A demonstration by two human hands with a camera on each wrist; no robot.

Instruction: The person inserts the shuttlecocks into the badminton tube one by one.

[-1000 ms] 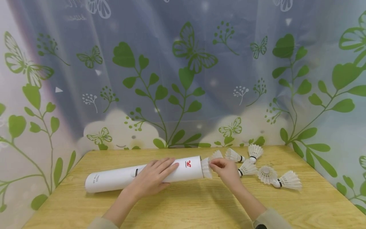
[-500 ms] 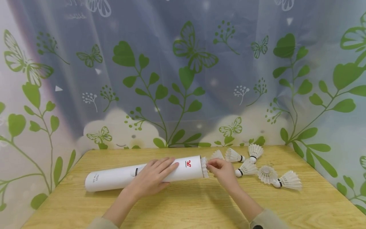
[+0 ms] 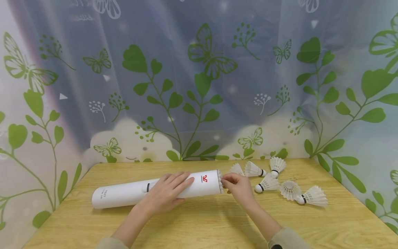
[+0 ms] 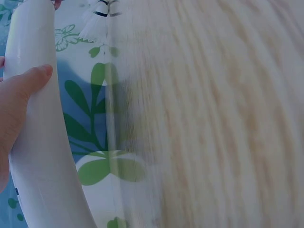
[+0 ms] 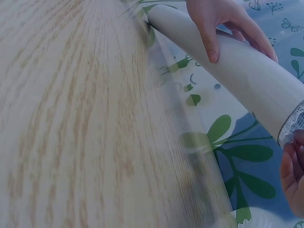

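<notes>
A long white shuttlecock tube (image 3: 124, 194) with a red logo lies slightly slanted above the wooden table. My left hand (image 3: 164, 193) grips it round the middle, and in the left wrist view the thumb (image 4: 38, 78) presses along its side. At the tube's right mouth, only the skirt rim of a white shuttlecock (image 3: 220, 180) shows; the rest of it is hidden inside. My right hand (image 3: 240, 190) pinches that rim with curled fingers. The right wrist view shows the mesh-like skirt (image 5: 290, 130) in the mouth, beside the right fingers (image 5: 288, 168).
Several loose shuttlecocks lie to the right of the right hand, among them one with a black band (image 3: 269, 182), one on its side (image 3: 314, 196) and one showing its open skirt (image 3: 290, 190). A leaf-patterned curtain (image 3: 248, 103) hangs behind the table (image 3: 174, 228).
The right hand has moved left, and the shuttlecock has slid deeper into the tube, from much of its skirt showing to just the rim. The left hand and the tube have hardly moved.
</notes>
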